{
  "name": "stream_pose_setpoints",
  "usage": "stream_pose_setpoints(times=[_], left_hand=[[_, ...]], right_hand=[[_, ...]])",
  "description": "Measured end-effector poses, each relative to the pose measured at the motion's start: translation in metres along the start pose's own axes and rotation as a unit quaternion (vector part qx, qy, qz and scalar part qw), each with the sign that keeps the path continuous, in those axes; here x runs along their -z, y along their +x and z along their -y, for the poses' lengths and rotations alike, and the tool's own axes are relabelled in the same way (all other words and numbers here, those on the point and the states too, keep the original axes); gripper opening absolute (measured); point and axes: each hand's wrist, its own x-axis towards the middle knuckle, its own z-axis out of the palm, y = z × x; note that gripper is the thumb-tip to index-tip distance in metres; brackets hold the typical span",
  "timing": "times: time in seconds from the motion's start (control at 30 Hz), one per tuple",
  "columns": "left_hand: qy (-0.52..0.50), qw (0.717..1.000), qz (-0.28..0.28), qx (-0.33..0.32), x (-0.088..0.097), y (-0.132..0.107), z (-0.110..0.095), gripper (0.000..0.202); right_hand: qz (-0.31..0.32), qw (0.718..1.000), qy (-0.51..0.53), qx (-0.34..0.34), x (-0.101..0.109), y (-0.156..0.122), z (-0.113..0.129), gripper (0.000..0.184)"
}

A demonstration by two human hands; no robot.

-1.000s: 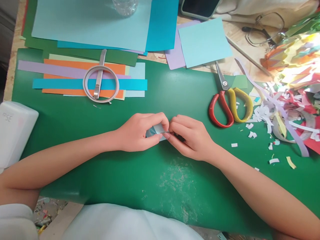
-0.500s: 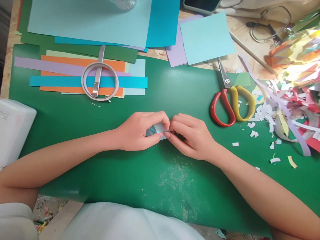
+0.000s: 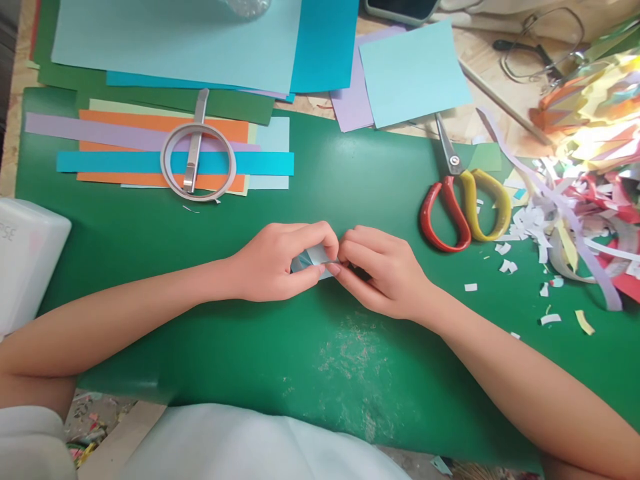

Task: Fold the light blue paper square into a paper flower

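Between my two hands is a small light-blue piece of folded paper point(image 3: 316, 255), mostly covered by my fingers. My left hand point(image 3: 285, 261) curls round it, thumb and index finger pinching its edge. My right hand point(image 3: 383, 270) pinches the same paper from the right, fingers bent and thumb tip almost touching the left thumb. The paper's far side and exact folds are hidden. Both hands rest low over the green mat point(image 3: 240, 353).
Scissors point(image 3: 454, 180) with red and yellow handles lie to the right, near paper scraps point(image 3: 533, 230). At left, a tape roll point(image 3: 231, 167) and a metal clipper-like tool point(image 3: 193, 163) sit on coloured strips point(image 3: 110, 162). Paper sheets point(image 3: 190, 47) and a light-blue square point(image 3: 413, 73) lie behind.
Both hands keep the same pinch on the folded paper. The whole view has shifted very slightly; nothing else has visibly moved.
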Motion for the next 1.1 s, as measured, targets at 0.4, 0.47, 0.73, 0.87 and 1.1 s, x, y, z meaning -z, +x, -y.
stream_pose_setpoints(times=[0.4, 0.47, 0.73, 0.87, 1.1], left_hand=[[0.005, 1.0, 0.005, 0.001, 0.0007, 0.0, 0.0005, 0.015], [0.006, 1.0, 0.005, 0.002, 0.0006, 0.0, 0.0005, 0.014], [0.013, 1.0, 0.014, 0.017, 0.0011, -0.0008, -0.0003, 0.008], [0.015, 1.0, 0.012, 0.011, 0.0008, -0.0007, -0.0004, 0.009], [0.02, 1.0, 0.011, 0.004, 0.0008, -0.001, -0.0001, 0.011]], right_hand=[[-0.002, 1.0, 0.0, 0.0, -0.0005, 0.0003, 0.0005, 0.019], [-0.002, 1.0, -0.001, -0.001, -0.0005, 0.0005, 0.0005, 0.019], [0.002, 1.0, 0.0, -0.006, 0.0, 0.0004, 0.0006, 0.02], [0.001, 1.0, -0.002, -0.001, 0.0002, 0.0004, 0.0006, 0.019], [0.004, 1.0, -0.012, -0.003, 0.0, 0.0, 0.0008, 0.018]])
